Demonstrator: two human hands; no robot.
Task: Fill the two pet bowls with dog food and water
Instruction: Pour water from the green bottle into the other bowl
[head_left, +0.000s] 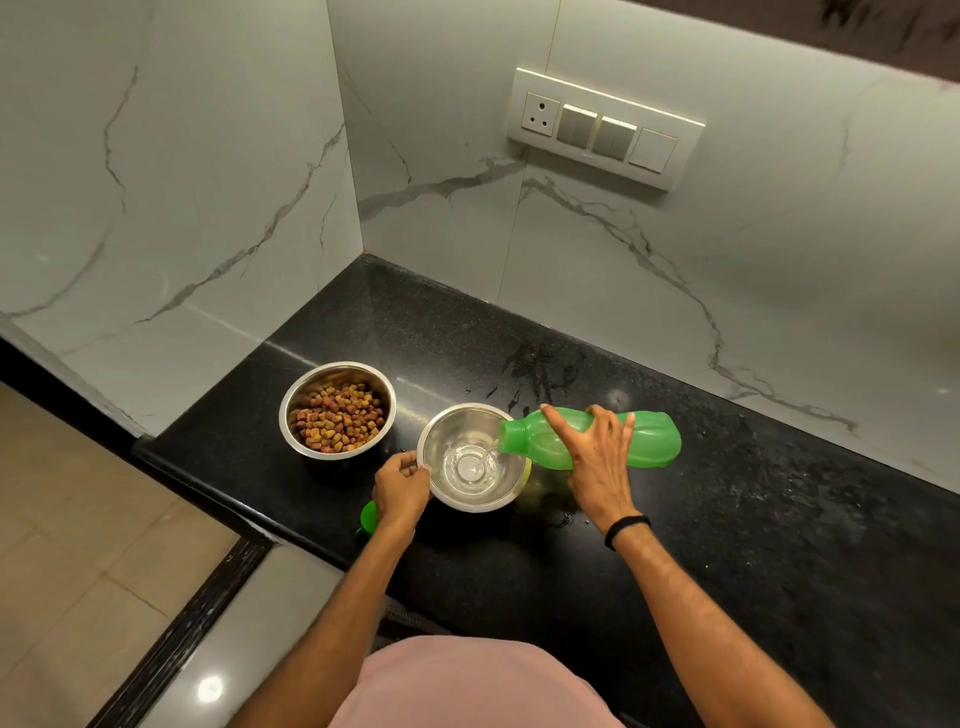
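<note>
Two steel bowls stand on the black counter (727, 519). The left bowl (291, 415) holds brown dog food (337, 421). The right bowl (509, 488) holds a little water (470, 467). My right hand (597, 457) grips a green bottle (649, 441), tipped on its side with its open mouth over the bowl's right rim. A thin stream of water runs from it into the bowl. My left hand (400, 488) pinches the left rim of the water bowl.
A green bottle cap (368, 517) lies on the counter by my left wrist, partly hidden. Water splashes mark the counter behind the bowls. Marble walls close the back and left sides. A switch panel (605, 127) is on the back wall. The counter edge drops to the floor at the left.
</note>
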